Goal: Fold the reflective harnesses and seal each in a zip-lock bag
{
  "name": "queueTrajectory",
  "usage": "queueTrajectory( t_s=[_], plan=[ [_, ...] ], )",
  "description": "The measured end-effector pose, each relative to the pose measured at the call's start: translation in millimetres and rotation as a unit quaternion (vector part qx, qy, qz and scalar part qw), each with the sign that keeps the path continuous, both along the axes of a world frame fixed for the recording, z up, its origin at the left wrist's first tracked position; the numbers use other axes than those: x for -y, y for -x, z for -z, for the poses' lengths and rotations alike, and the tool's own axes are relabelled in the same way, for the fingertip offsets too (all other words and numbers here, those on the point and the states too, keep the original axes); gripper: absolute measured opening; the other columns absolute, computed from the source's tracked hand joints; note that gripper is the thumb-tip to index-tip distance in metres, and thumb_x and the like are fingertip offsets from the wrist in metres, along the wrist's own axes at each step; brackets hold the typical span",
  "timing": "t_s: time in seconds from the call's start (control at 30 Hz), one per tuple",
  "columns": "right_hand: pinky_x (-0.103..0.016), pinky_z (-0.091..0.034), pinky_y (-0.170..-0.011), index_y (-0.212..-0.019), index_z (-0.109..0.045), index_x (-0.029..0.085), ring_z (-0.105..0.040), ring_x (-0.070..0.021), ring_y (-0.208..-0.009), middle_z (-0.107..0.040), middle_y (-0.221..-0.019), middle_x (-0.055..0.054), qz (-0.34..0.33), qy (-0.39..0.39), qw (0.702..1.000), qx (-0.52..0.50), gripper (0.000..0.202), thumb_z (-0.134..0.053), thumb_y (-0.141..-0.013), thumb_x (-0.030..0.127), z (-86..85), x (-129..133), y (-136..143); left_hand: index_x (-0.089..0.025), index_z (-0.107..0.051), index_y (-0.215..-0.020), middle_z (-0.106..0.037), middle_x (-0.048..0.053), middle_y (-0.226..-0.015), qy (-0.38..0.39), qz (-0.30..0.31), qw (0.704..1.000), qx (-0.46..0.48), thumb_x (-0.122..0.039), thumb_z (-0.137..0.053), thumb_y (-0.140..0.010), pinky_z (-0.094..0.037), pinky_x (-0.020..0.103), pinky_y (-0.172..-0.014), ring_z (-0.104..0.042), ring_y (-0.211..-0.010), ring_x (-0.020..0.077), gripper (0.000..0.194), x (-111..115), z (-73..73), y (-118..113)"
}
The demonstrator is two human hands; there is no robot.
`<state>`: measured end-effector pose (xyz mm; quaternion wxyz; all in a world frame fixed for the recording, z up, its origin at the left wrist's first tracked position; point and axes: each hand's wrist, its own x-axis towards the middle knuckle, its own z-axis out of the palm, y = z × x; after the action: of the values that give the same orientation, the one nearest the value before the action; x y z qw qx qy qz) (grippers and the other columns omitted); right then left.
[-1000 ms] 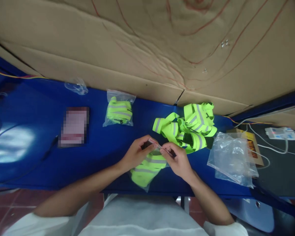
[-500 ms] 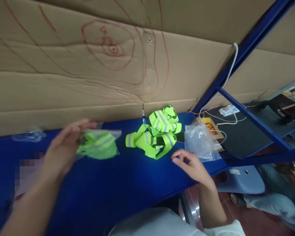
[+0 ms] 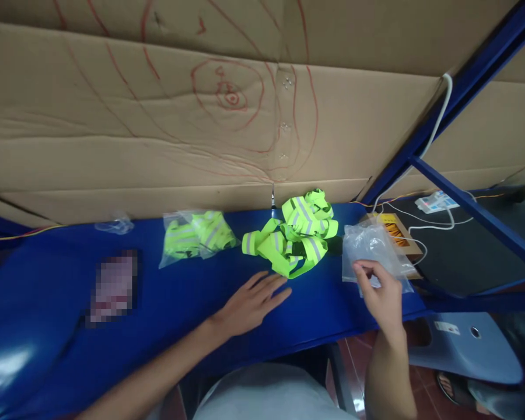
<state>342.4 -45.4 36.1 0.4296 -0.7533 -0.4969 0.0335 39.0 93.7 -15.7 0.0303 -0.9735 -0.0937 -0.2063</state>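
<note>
Clear plastic bags (image 3: 371, 252) lie stacked at the blue worktop's (image 3: 179, 303) right end, right hand (image 3: 382, 294) pinching their near edge, while left hand (image 3: 254, 300) rests flat, fingers spread, beside tangled neon-yellow reflective straps (image 3: 297, 239).

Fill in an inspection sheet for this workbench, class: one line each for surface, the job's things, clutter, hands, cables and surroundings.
Surface: blue bench top, glossy.
Job's things: loose pile of neon straps with grey bands; stack of clear bags to its right; filled bags of straps to its left.
Clutter: crumpled empty bag at the back left; blurred flat item; yellow-printed box under the clear bags.
Hands: left hand flat and open on the bench near the straps; right hand pinching the edge of the clear bags.
Cables: white cable down the blue frame to a white power strip.
Surroundings: cardboard wall with red pen lines; grey stool at the right.
</note>
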Motion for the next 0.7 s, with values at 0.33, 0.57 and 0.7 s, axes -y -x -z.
queueTrajectory(
  t_s=[0.33,0.57,0.7],
  plan=[
    [-0.049,-0.043,-0.111,-0.133,-0.059,0.026,-0.060,-0.0278,-0.129,-0.067,-0.133,-0.010,-0.161,-0.067,0.975,0.134,0.035,-0.064,-0.099,0.033,2.9,-48,11,-0.021,-0.067,-0.108,-0.076,0.005,-0.099,0.209,-0.151,0.964,-0.063,-0.014,-0.051,-0.094,-0.054,0.031,-0.080,-0.074,-0.090,0.0215,0.023,-84,-62.4,-35],
    [-0.056,-0.031,-0.125,-0.166,-0.017,0.028,-0.030,-0.0329,-0.156,-0.031,-0.168,-0.014,-0.265,0.060,0.959,0.084,0.095,-0.070,-0.092,0.052,21.7,-93,25,-0.023,-0.056,-0.097,-0.063,-0.005,-0.068,0.548,-0.065,0.746,0.372,-0.035,-0.054,-0.099,-0.048,0.021,-0.049,-0.061,-0.049,0.0117,0.013,-72,-127.0,-36],
    [-0.049,-0.034,-0.125,-0.164,-0.024,0.029,-0.039,-0.0296,-0.152,-0.037,-0.166,-0.012,-0.420,0.100,0.902,0.016,0.098,-0.077,-0.086,0.053,-20.1,-129,48,-0.025,-0.055,-0.094,-0.058,-0.008,-0.063,0.632,-0.043,0.587,0.504,-0.036,-0.070,-0.089,-0.044,0.019,-0.041,-0.054,-0.039,0.0089,0.019,-60,-144.4,-31]
  ],
)
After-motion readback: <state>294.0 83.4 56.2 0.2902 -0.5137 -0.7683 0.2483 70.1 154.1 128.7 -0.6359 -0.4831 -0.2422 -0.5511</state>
